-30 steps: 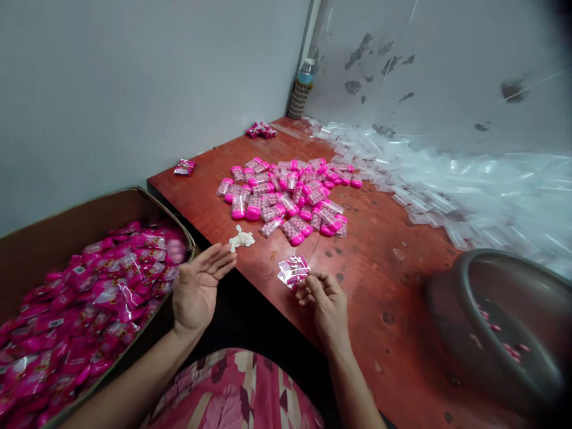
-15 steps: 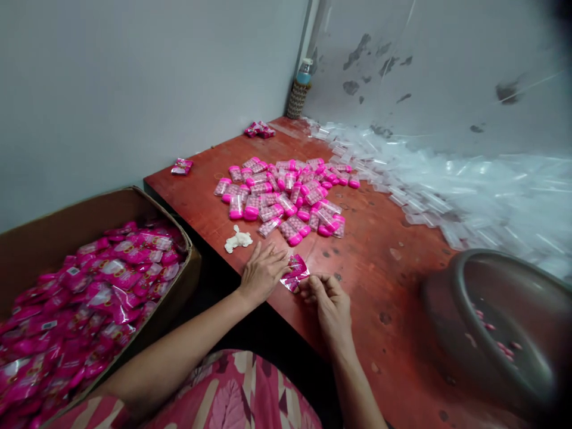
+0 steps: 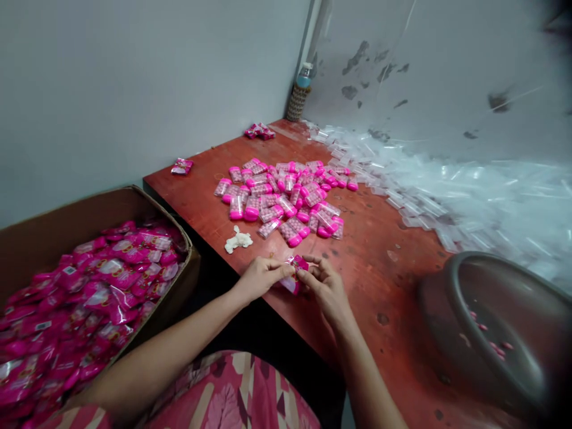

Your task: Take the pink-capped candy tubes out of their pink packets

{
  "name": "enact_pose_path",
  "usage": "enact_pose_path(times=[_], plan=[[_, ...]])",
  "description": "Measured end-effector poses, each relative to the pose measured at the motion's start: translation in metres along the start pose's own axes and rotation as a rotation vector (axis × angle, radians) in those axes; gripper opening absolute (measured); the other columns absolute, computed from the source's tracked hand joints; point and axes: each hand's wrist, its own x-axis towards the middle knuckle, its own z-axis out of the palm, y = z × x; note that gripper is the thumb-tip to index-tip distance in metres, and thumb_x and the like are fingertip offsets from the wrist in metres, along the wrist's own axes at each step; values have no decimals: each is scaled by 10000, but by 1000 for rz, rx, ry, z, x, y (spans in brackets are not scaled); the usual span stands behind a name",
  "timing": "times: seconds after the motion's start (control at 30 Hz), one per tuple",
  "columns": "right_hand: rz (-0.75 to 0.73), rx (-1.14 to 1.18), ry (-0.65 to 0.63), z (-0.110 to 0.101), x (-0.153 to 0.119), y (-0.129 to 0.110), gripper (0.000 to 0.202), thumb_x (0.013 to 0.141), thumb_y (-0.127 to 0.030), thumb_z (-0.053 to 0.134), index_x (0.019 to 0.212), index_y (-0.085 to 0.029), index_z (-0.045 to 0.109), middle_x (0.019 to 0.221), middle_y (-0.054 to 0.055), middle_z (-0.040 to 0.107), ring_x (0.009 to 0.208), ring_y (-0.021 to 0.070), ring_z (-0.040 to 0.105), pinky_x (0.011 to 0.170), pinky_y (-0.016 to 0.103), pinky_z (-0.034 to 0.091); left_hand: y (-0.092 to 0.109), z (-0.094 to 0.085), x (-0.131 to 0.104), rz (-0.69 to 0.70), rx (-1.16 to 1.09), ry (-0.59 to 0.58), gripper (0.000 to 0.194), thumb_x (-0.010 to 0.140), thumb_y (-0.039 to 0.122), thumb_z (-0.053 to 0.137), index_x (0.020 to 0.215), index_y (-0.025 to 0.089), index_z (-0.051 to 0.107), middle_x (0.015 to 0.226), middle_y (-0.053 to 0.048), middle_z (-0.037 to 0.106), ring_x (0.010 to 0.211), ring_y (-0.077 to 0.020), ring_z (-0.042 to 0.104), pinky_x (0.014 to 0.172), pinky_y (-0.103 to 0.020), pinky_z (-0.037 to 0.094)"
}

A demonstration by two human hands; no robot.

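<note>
Now that my left hand (image 3: 260,279) has gone from spread to pinching, it and my right hand (image 3: 329,292) both grip the pink sachet (image 3: 292,287), lower centre of frame, by the tabletop (image 3: 375,238) edge. Two-handed hold.

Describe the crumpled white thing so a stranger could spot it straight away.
Find the red table, then the heap of pink-capped containers on it. Between that heap and the left hand, near the table's edge, lies the small white lump. It is crumpled and opaque, unlike the smooth, see-through containers beside it.
</note>
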Motion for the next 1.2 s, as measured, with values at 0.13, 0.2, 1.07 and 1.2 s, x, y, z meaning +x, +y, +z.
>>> enact_pose_path(times=[0.13,0.2,1.07,1.2], plan=[[-18,-265,-128,-9,11,-9,290,745,-364,580,970,-194,513,617,-23,572,503,124,529,476,242,426,-4,-4,-2,-245,-306,-72,313,624,376,668,742,86,682,721,-92,679,685,-187,631,657,-299,510],[-166,-562,-111,-14,26,-16,230,798,-353,505,959,-195,550,708,21,617,606,165,569,559,290,448,-6,-4,-5,-256,-378,17,268,592,330,703,694,83,679,669,-81,667,630,-161,622,622,-272,514],[-322,-656,80,28,25,-9,259,852,-392,387,883,-204,563,633,11,587,534,164,539,508,274,426,-1,-26,-8,-252,-1282,563,61,723,165,620,738,129,572,686,-54,654,691,-171,647,692,-300,524],[-1,-186,16,51,-21,8,234,816,-418,452,932,-227,520,703,6,597,526,145,553,448,253,461,0,-16,-1,-256,-1277,511,69,728,173,615,741,125,567,699,-52,646,672,-159,639,622,-260,522]])
